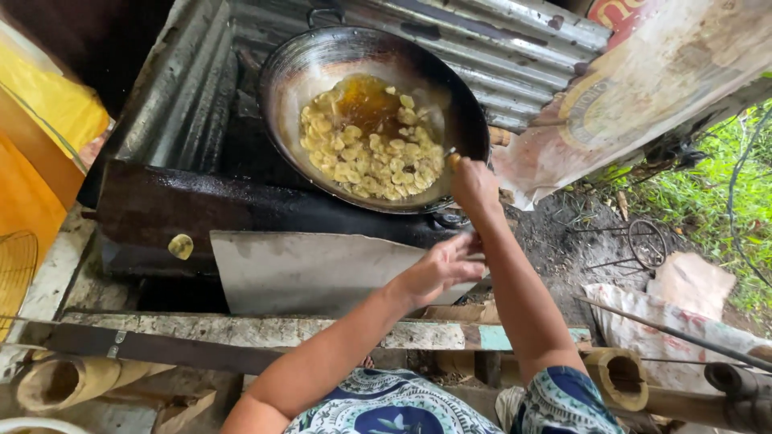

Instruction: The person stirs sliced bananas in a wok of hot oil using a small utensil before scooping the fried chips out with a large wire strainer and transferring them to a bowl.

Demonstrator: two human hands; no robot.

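Corrugated metal sheets [515,48] wall in an outdoor cooking spot, with a printed banner [643,88] hanging at the right and green grass [724,161] beyond it. Below the sheets sits a blackened stove [201,201], and on it a big dark wok [374,116], tilted a little toward the camera. Inside the wok, pale yellow banana slices [370,157] float in brown oil, crowded toward the near and left side; the far part of the oil is bare.

At the wok's near right rim, the right hand [474,186] is closed around the wooden handle of a stirring tool [453,158]; the grip is tight on the handle, and the tool's metal end reaches into the oil among the slices. The working end is too small to make out clearly.

Lower down, the left hand [438,269] lies with fingers spread and loose on the right edge of a grey metal plate [314,269] that leans against the stove front; it holds nothing. One stray banana slice [180,246] lies on the stove's dark ledge, well apart from the wok.

A worn wooden counter [265,331] runs across in front of the person, with bamboo tubes [64,382] under it at left and right. An orange wire basket [16,269] shows at the far left edge.
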